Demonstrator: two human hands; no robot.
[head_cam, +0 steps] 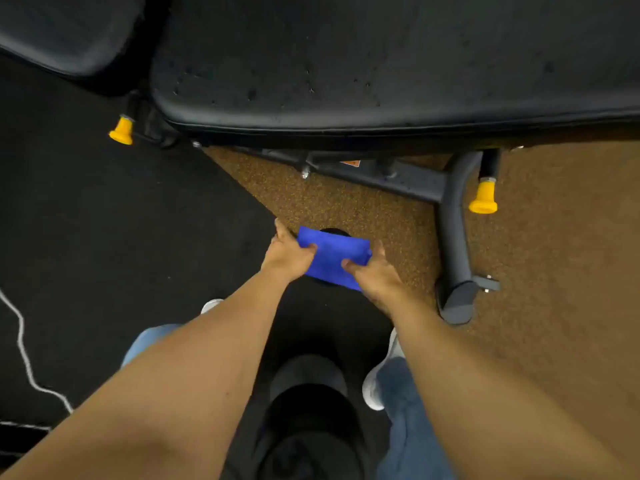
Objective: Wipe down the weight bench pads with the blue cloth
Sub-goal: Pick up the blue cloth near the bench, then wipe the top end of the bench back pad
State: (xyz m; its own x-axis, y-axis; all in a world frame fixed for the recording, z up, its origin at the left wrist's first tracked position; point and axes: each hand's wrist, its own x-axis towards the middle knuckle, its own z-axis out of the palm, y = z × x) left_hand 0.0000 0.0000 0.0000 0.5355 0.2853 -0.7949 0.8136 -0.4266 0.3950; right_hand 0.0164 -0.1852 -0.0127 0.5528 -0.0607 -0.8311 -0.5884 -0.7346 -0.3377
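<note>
Open floor point(329, 202) lies between the right hand point(377, 277) and the long pad point(381, 64) — a free path up to its front edge. The frame leg point(453, 237) and yellow knob point(483, 199) jut out just right of that hand. Narrow gap splits long pad from small pad point(62, 29) at left.

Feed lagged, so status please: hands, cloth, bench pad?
Left hand and right hand pinch blue cloth by its ends, held low. Bench pad ahead, spotted, cloth not touching it. Nothing between.
</note>
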